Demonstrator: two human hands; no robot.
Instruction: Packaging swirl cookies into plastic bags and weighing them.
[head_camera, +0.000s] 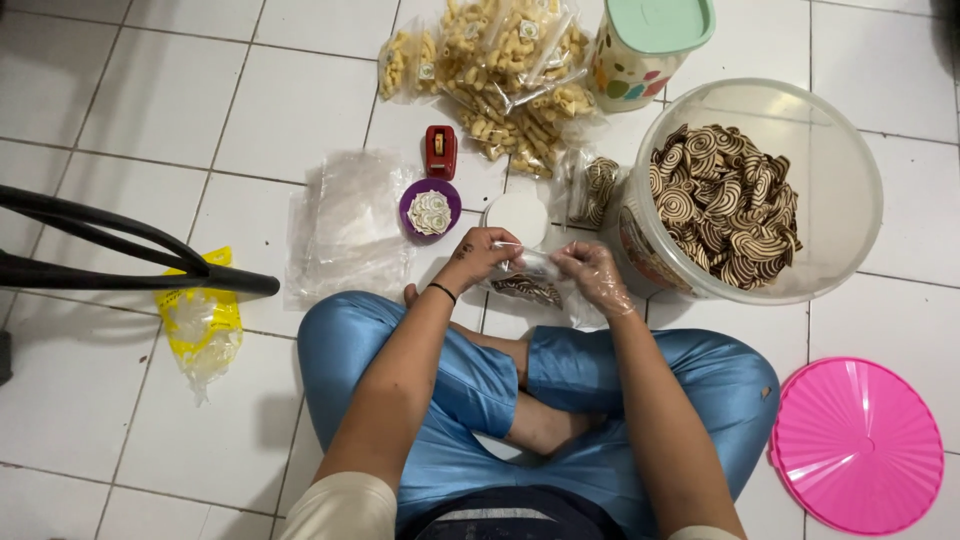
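The left hand (478, 255) and the right hand (597, 272), which wears a thin clear glove, have their fingers closed on the top edge of a small clear bag (528, 285) of brown-and-cream swirl chips, held just above the floor in front of the crossed legs. Just right of it stands a big clear tub (840, 200) of the same chips, and a purple bowl (412, 215) is near the left hand.

Floor (120, 400): white square tiles, grey grout lines, even glare-free light with soft shadows. Black chair legs (120, 250) reach in from the left edge, low over the tiles. No wall or window in view.
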